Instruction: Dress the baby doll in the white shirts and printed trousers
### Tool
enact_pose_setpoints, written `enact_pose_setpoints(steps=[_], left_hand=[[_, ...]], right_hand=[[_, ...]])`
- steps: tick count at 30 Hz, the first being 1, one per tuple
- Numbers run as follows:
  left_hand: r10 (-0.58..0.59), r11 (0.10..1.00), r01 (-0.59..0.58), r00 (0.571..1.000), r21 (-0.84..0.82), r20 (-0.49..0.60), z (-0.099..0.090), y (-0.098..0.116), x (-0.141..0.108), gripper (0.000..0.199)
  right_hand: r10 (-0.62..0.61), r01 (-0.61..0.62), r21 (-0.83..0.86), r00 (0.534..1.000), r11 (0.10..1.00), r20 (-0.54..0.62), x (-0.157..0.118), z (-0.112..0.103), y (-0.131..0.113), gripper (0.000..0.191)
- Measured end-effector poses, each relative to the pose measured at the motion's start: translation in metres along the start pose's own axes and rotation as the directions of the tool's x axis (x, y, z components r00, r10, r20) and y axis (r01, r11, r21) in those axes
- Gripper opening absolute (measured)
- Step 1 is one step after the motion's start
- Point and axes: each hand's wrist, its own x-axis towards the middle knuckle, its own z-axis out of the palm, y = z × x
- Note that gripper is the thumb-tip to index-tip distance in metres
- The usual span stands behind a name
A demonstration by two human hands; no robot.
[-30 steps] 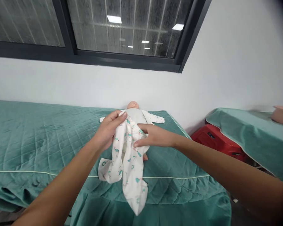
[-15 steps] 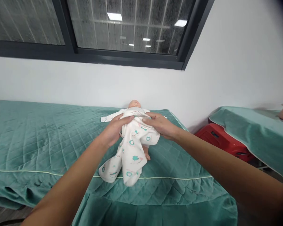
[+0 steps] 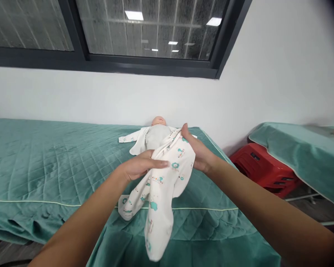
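Note:
A pair of white baby pants (image 3: 163,193) with green and pink prints hangs between my hands, its legs trailing over the bed's near edge. My left hand (image 3: 140,165) grips the cloth with the thumb on top. Higher up, my right hand (image 3: 196,150) holds the waistband side, thumb upward and its fingers behind the fabric. Beyond them a baby doll (image 3: 158,120) lies on its back, head toward the wall. It wears a white printed top (image 3: 130,137) spread open at the front, over a pale grey-white torso. The pants hide the doll's lower body.
A green quilted cover (image 3: 58,167) drapes the bed, which stands against a white wall under a dark-framed window (image 3: 156,66). Red plastic stools (image 3: 263,168) sit to the right, partly beneath another green-covered bed (image 3: 300,148). A skin-coloured object shows at the right edge.
The pants have come away from the doll's torso, toward me and slightly right. My left hand has moved lower, my right hand has turned thumb up, and the doll's torso is now exposed.

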Motion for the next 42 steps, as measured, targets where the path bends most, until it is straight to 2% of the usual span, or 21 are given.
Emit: enact_pose_setpoints(steps=[4,6,8,11,13,16,18,21,23,25,27,29,30,34,37,39,42], left_hand=[[0.189,0.972,-0.207,0.969,-0.108,-0.157,-0.005,0.002,0.011,0.048],[0.186,0.972,-0.205,0.969,-0.112,-0.165,-0.007,-0.001,0.016,0.048],[0.162,0.976,-0.181,0.975,-0.121,-0.149,-0.007,-0.006,0.018,0.048],[0.126,0.974,-0.146,0.984,-0.174,-0.124,-0.007,-0.013,0.015,0.046],[0.047,0.982,-0.057,0.997,-0.178,-0.058,-0.007,-0.016,0.010,0.050],[-0.078,0.991,0.085,0.994,-0.103,0.071,-0.008,-0.015,0.005,0.060],[-0.060,0.992,0.068,0.995,-0.105,0.075,-0.009,-0.013,0.007,0.061],[0.081,0.972,-0.085,0.996,-0.218,-0.028,-0.011,-0.013,0.015,0.052],[0.133,0.948,-0.151,0.988,-0.280,-0.083,-0.013,-0.016,0.021,0.046],[0.133,0.939,-0.158,0.986,-0.306,-0.101,-0.013,-0.021,0.025,0.042],[0.107,0.940,-0.131,0.990,-0.314,-0.094,-0.012,-0.026,0.026,0.039],[0.072,0.946,-0.095,0.994,-0.310,-0.083,-0.011,-0.031,0.025,0.038],[0.055,0.950,-0.077,0.995,-0.303,-0.082,-0.010,-0.032,0.024,0.039],[-0.040,0.976,0.015,0.993,-0.216,-0.113,-0.005,-0.036,0.019,0.042],[-0.131,0.988,0.124,0.989,-0.096,-0.063,0.001,-0.033,0.018,0.043],[-0.145,0.989,0.143,0.988,-0.049,-0.051,0.004,-0.030,0.019,0.044],[-0.127,0.991,0.120,0.976,-0.050,-0.176,0.005,-0.031,0.024,0.043]], right_hand=[[0.064,-0.037,-0.177,0.986,0.983,0.152,-0.009,-0.008,0.011,0.052],[0.133,-0.059,-0.302,0.964,0.952,0.232,-0.013,-0.009,0.021,0.049],[0.136,-0.043,-0.363,0.962,0.931,0.235,-0.015,-0.007,0.030,0.044],[0.007,0.030,-0.250,0.989,0.968,0.145,-0.014,-0.005,0.035,0.043],[-0.066,0.073,-0.106,0.995,0.992,0.070,-0.012,-0.003,0.033,0.049],[-0.091,0.090,0.046,0.995,0.995,0.032,-0.010,-0.001,0.030,0.057],[-0.078,0.074,0.088,0.996,0.993,0.041,-0.011,-0.002,0.030,0.060],[-0.054,0.052,0.059,0.998,0.997,0.033,-0.013,-0.009,0.041,0.059],[-0.014,0.015,-0.019,0.997,1.000,0.075,-0.015,-0.015,0.051,0.061],[0.043,-0.021,-0.137,0.987,0.990,0.155,-0.016,-0.020,0.062,0.060],[0.085,-0.034,-0.254,0.978,0.967,0.193,-0.017,-0.022,0.071,0.052],[0.070,-0.024,-0.293,0.986,0.956,0.149,-0.017,-0.022,0.076,0.041],[0.042,-0.012,-0.259,0.993,0.966,0.112,-0.016,-0.022,0.077,0.038],[-0.056,0.061,0.059,0.996,0.996,-0.075,-0.015,-0.022,0.071,0.041],[-0.033,0.056,0.165,0.990,0.985,-0.139,-0.018,-0.024,0.063,0.044],[-0.011,0.038,0.176,0.989,0.984,-0.150,-0.021,-0.025,0.062,0.044],[0.038,-0.003,0.175,0.979,0.985,-0.198,-0.027,-0.029,0.070,0.042]])
